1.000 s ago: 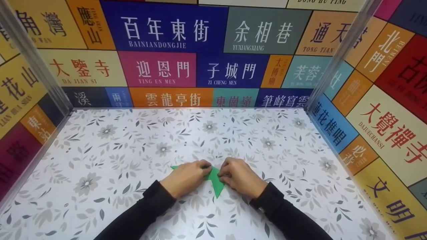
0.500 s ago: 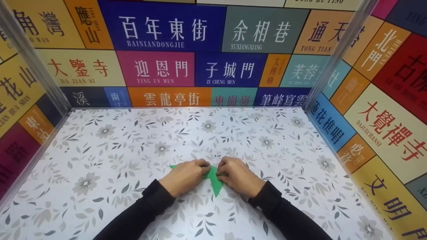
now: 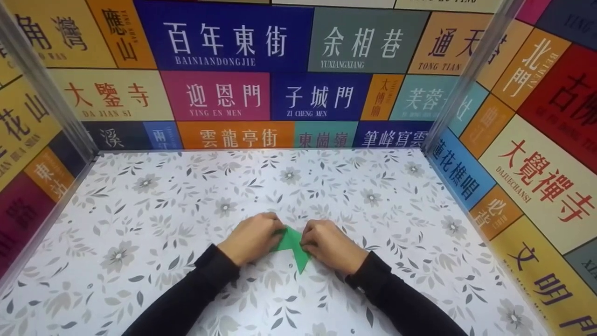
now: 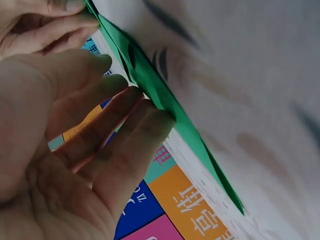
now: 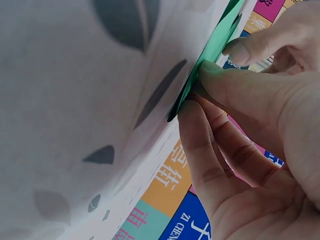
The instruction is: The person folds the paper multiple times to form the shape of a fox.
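A folded piece of green paper lies on the patterned tabletop between the two hands, with one point toward the person. My left hand is at its left; in the left wrist view the fairly straight, spread fingers touch the edge of the paper without closing round it. At the right edge, my right hand pinches the paper between thumb and fingers, which the right wrist view shows close up at the paper's tip. The left hand covers the paper's left part in the head view.
The white tabletop has a grey flower and leaf print. Upright panels with coloured Chinese name signs stand at the back, left and right, joined by clear corner strips.
My left hand has moved slightly up and left, its fingers loosening from the paper's middle and uncovering more of it. The right hand keeps its hold in nearly the same place.
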Motion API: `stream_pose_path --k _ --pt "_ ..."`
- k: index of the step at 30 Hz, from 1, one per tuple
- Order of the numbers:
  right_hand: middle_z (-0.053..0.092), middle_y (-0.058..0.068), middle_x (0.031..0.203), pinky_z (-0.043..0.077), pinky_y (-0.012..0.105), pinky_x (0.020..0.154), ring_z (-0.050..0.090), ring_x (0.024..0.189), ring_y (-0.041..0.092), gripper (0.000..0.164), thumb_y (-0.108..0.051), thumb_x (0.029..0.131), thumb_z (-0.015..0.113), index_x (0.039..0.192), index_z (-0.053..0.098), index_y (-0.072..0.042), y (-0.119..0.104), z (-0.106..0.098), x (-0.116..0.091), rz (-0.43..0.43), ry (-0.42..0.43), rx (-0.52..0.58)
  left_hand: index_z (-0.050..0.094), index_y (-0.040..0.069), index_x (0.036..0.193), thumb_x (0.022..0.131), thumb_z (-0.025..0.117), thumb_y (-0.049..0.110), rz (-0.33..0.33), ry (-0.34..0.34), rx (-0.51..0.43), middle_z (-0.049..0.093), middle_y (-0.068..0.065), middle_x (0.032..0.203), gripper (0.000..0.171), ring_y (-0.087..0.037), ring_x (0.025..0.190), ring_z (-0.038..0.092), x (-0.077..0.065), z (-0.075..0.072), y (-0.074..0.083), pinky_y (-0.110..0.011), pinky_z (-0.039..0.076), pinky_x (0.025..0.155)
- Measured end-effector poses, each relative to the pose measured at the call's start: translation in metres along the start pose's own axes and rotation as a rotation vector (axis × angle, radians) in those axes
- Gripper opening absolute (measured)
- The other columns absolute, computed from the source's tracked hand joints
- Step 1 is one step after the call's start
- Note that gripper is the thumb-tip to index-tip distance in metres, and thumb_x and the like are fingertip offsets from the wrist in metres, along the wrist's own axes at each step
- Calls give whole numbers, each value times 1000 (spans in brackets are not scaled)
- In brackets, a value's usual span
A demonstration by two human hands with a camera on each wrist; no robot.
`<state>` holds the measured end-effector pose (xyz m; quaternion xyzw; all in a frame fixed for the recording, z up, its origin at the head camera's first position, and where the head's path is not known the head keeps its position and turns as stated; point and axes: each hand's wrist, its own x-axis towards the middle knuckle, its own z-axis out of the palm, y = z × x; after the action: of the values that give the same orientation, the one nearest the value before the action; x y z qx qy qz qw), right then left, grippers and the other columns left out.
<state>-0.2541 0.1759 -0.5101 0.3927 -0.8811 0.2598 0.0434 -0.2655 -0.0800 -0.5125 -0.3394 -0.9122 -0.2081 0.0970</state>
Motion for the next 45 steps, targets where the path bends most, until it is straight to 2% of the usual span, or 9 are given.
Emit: stream_pose_path --k 4,8,12,15,20,27,38,42,45 --pt "80 9 99 68 33 85 78 93 22 13 5 96 87 93 90 -7 1 -1 0 -5 2 16 92 9 111 101 84 8 -44 27 8 79 -7 98 13 -29 88 80 12 0 0 -47 69 78" --pt "80 9 98 68 33 85 78 92 22 13 5 95 87 93 90 -7 3 -1 0 -12 10 20 91 9 103 101 87 12 -112 16 -25 83 -9 96 5 -30 87 81 30 2 0 -47 70 79" --pt "81 9 98 69 34 85 79 92 22 13 5 95 87 93 90 -7 2 -1 0 -9 16 11 87 10 90 99 92 12 -203 -59 -117 85 -7 89 10 -24 77 76 47 1 -4 -43 66 75" --pt "81 9 99 69 33 86 79 92 21 13 5 95 87 94 90 -7 1 1 0 -2 3 12 87 9 87 95 96 11 -252 -127 -165 84 -6 84 12 -17 70 68 54 -2 -7 -36 61 70" --pt "80 8 97 68 30 85 78 91 19 14 6 95 86 93 90 -7 0 1 0 12 -1 8 87 8 85 94 97 11 -264 -164 -193 83 -6 81 14 -14 70 61 59 -4 -13 -32 57 71" --pt "79 8 95 68 29 83 78 89 20 14 8 93 87 92 90 -6 0 1 0 9 16 13 88 7 87 92 98 9 -286 -174 -210 84 -7 82 12 -14 71 63 64 -2 -17 -31 56 73" --pt "79 8 96 68 29 83 79 89 20 14 8 93 88 91 89 -6 2 1 1 -6 27 2 87 6 84 90 95 1 -185 -73 -198 84 -6 79 11 -19 73 72 59 -1 -21 -35 62 75" --pt "80 8 96 69 29 83 79 89 20 14 7 92 88 92 90 -6 3 2 1 8 22 3 87 6 88 92 93 1 -125 -39 -175 84 -7 84 9 -25 81 77 49 1 -19 -41 66 80" --pt "80 8 96 69 29 83 80 89 20 13 7 93 88 93 91 -6 2 1 0 16 21 5 87 5 94 93 91 -1 -49 -20 -144 82 -10 91 7 -28 86 78 37 1 -14 -43 67 82"
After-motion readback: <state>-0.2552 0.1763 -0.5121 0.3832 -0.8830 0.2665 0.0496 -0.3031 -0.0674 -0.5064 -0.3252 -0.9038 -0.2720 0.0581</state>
